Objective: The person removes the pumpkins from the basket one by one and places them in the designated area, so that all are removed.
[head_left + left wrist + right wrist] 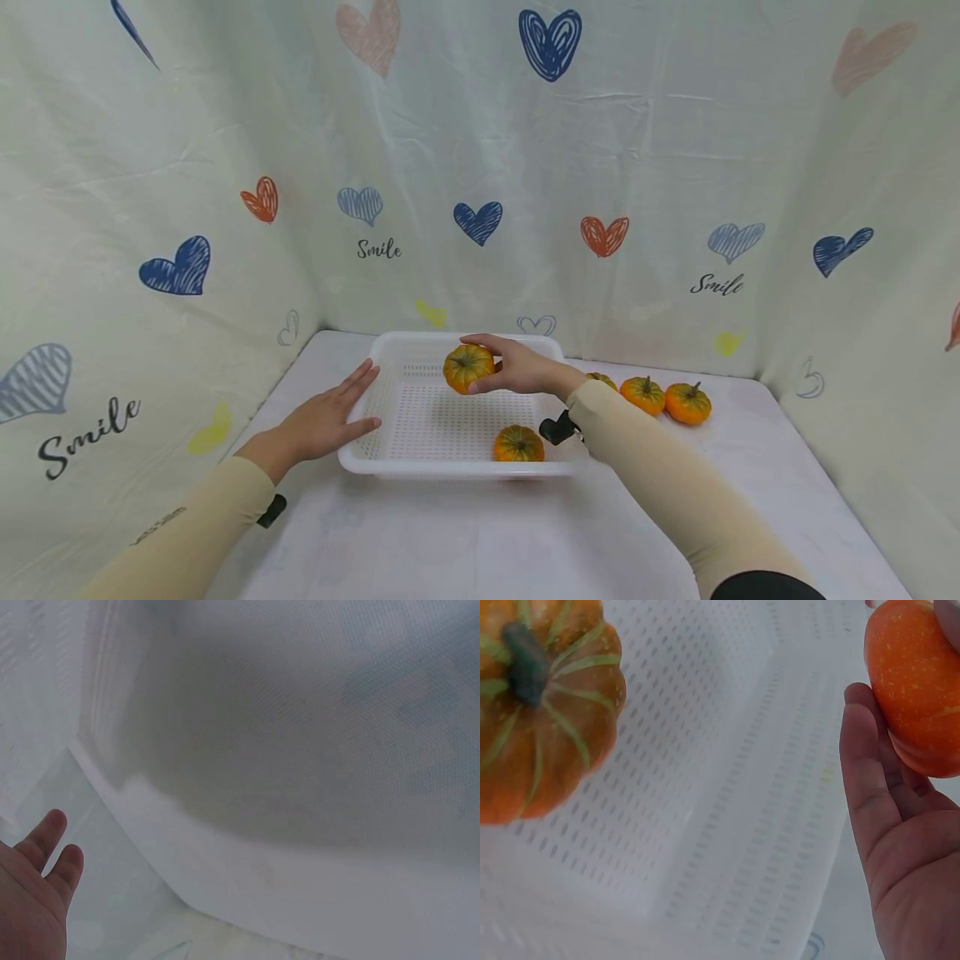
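My right hand (pixel 525 368) grips a small orange pumpkin (pixel 467 369) with green stripes, thumb on the near side and fingers on the far side. It is held over the back half of a white perforated plastic basket (pixel 435 429). The right wrist view shows the held pumpkin's smooth orange side (pixel 915 694) between thumb and fingers. A second pumpkin (pixel 518 444) sits inside the basket at the front right, its stem up. At the basket's left rim my left hand (pixel 322 421) has its fingers stretched out, fingertips right at the edge.
Beyond my right forearm, more pumpkins stand on the white-covered table (pixel 450 533): one (pixel 687 403) at the far right, one (pixel 642 395) beside it, and another (pixel 602 380) partly hidden by the sleeve. A curtain (pixel 660 142) printed with hearts encloses the back and sides.
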